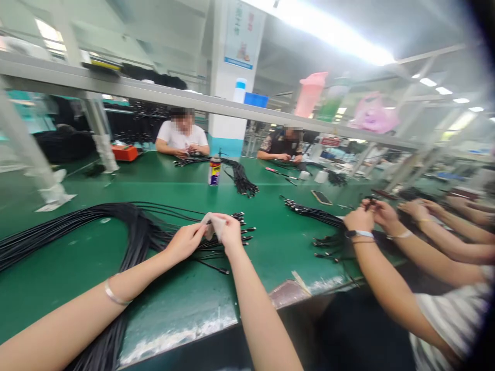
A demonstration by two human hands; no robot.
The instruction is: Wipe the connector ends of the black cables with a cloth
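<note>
My left hand [188, 239] and my right hand [231, 230] meet over the green table. Between them is a whitish cloth [211, 226], pinched by the fingers of both hands. A small dark piece shows at the cloth, perhaps a cable end, but I cannot tell for sure. Under and behind my hands lies a large bundle of black cables [135, 226], which runs off to the left and down over the front edge. Several metal-tipped plugs [247, 238] of the bundle stick out just right of my right hand.
A spray can [214, 171] stands beyond my hands, near another cable bundle [242, 178]. On the right a co-worker's hands [359, 219] work above more cables [317, 211], with a phone [321, 197] behind. Two people sit across the table. A shelf [154, 91] spans overhead.
</note>
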